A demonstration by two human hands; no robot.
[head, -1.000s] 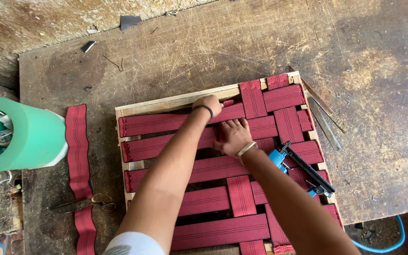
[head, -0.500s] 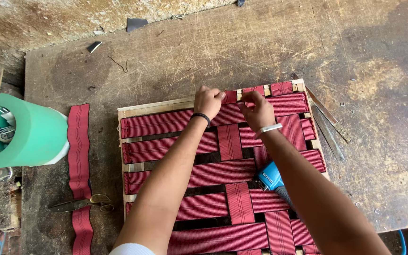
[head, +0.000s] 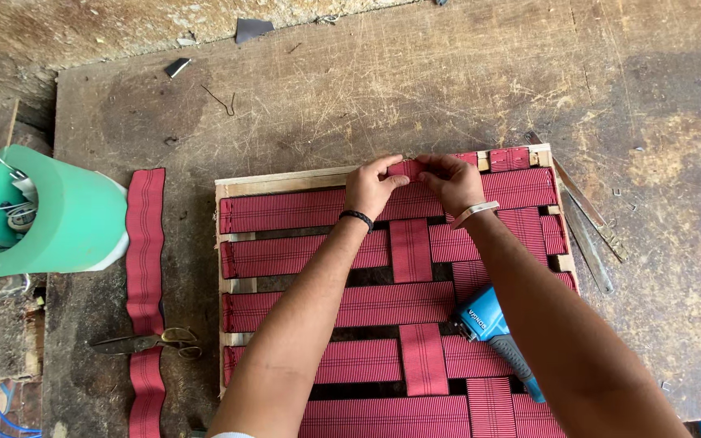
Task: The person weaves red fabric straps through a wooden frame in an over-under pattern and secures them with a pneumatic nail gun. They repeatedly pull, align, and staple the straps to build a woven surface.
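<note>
Both hands are pinching the end of a vertical red woven webbing strap (head: 410,169) right at the far rail of the square wooden frame (head: 285,180): left hand (head: 369,188) and right hand (head: 454,182) side by side, fingers closed on it. A blue staple gun (head: 492,324) rests on the frame's webbing nearer the person, and scissors (head: 144,341) lie left of the frame.

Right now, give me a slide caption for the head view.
Both hands pinch a red webbing strap at the wooden frame's top edge.

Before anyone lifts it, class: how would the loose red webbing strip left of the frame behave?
The loose red ribbed webbing strip lies flat with wavy edges, so probably floppy and light. Its ribbed weave likely grips rather than slips, and it shouldn't roll.
</note>
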